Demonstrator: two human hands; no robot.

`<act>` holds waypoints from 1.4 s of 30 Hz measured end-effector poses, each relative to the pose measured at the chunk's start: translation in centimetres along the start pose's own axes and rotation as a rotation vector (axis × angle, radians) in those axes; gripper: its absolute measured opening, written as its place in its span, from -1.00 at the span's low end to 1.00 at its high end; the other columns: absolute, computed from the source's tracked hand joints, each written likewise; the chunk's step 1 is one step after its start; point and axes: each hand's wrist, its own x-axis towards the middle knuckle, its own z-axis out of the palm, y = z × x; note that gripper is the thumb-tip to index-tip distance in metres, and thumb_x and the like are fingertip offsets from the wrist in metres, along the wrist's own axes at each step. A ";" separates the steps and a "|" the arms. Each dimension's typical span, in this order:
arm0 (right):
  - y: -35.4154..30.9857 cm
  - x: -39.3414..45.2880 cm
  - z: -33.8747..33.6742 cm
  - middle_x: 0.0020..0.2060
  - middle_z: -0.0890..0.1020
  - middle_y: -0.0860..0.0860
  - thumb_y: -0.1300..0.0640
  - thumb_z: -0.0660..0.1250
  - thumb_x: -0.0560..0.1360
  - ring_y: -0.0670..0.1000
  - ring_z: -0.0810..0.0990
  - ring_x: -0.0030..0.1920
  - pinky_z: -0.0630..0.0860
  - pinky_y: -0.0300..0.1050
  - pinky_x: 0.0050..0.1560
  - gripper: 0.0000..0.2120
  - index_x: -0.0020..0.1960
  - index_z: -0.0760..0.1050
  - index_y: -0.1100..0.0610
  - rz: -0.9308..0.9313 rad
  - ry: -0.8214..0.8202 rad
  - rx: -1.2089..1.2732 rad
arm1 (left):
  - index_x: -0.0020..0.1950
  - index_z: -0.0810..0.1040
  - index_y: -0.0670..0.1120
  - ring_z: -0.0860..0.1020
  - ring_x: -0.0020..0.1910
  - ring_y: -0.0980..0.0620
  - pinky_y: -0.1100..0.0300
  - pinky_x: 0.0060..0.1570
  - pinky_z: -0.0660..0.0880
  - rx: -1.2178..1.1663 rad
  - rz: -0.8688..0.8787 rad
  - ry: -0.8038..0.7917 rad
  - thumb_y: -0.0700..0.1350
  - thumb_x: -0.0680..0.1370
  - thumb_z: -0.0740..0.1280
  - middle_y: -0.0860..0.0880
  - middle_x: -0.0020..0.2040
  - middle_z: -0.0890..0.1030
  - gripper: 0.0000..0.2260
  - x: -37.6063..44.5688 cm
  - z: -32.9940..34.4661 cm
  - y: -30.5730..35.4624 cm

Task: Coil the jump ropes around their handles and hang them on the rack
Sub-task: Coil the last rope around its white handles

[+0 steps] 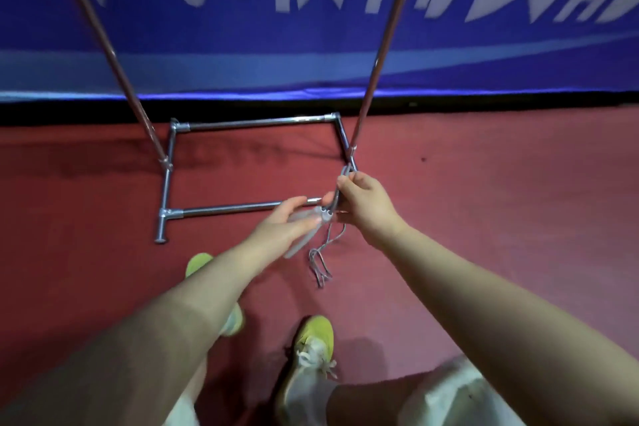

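My left hand [287, 223] grips the pale translucent handles [304, 235] of a jump rope, held together and pointing down to the left. My right hand [366, 204] pinches the thin grey rope [337, 190] just above the handles' tops and holds it taut upward. Several loose loops of the rope [320, 264] dangle below the hands. The metal rack [242, 208] stands in front of me: a square base of chrome tubes on the floor and two uprights [377, 55] rising out of the top of the frame. Its upper bar is out of view.
The floor [501, 201] is red matting. A blue banner with white lettering [311, 28] hangs along the wall behind the rack. My two yellow-green shoes [313, 339] stand close to the rack's front tube.
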 end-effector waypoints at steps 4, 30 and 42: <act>-7.6 -6.5 2.9 -0.47 0.61 -0.03 0.20 0.07 0.65 -0.05 0.56 -0.46 0.53 -0.18 -0.37 -0.77 -0.19 0.30 0.14 -0.148 -0.074 0.062 | 0.00 0.49 -0.09 0.48 -0.16 0.14 0.51 -0.33 0.35 0.185 0.134 -0.037 -0.25 0.46 0.43 0.07 -0.16 0.53 -0.81 -6.7 -1.0 5.5; -19.4 -26.4 7.1 -0.50 0.23 -0.07 -0.32 -0.14 0.47 -0.11 0.12 -0.51 0.12 -0.25 -0.50 -0.49 -0.29 0.30 0.06 -0.506 -0.372 -0.155 | -0.15 0.46 -0.12 0.26 -0.61 0.17 0.33 -0.61 0.31 -0.615 0.216 -0.418 -0.10 0.38 0.34 0.03 -0.47 0.29 -0.86 -31.8 -3.4 18.1; -20.4 -31.3 5.6 -0.52 0.25 -0.10 -0.14 -0.15 0.62 -0.07 0.16 -0.46 0.20 -0.04 -0.30 -0.55 -0.37 0.17 0.02 -0.611 -0.227 -0.754 | 0.27 0.48 0.05 0.25 -0.57 0.16 0.32 -0.58 0.30 -0.543 0.369 -0.214 -0.14 0.47 0.34 0.01 -0.44 0.31 -0.63 -32.5 -3.8 20.3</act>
